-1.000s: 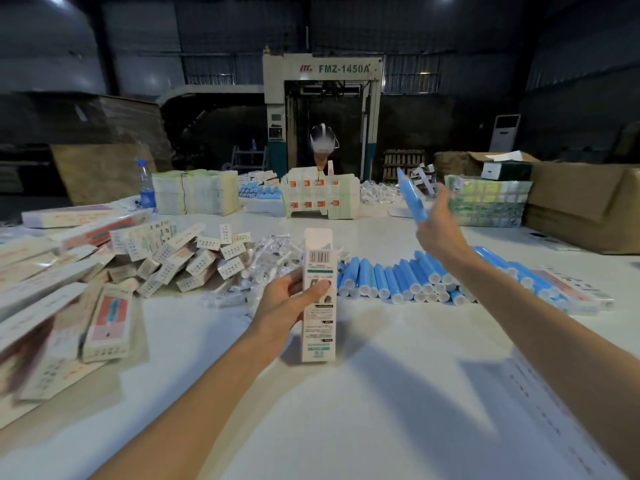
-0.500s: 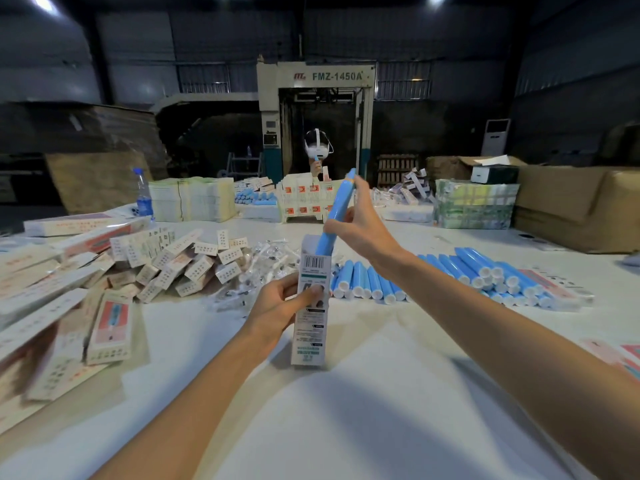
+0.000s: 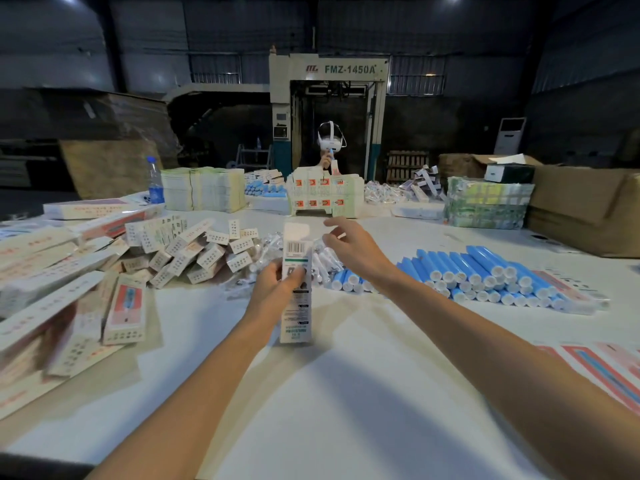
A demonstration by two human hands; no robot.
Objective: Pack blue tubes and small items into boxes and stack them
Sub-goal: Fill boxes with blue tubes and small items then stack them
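Our left arm reaches forward from the lower left, and our left hand (image 3: 277,289) stands a tall, narrow carton (image 3: 295,320) upright on the white table (image 3: 329,393). The thumb and fingers curl round its middle in a firm grasp. The carton is thin printed card, white with a barcode and a green band. Its top flap stands open above our knuckles, and we cannot tell what is inside.

Our right arm comes in from the lower right. Our right hand (image 3: 349,249) hovers just right of the carton's open top, palm down, fingers spread and relaxed, grasping nothing.

Further right of that hand lie the blue tubes (image 3: 485,271), smooth cylinders with white caps, in a long row. Left of the carton small printed boxes (image 3: 194,252) are heaped, and behind it lie clear crinkled packets (image 3: 266,244).
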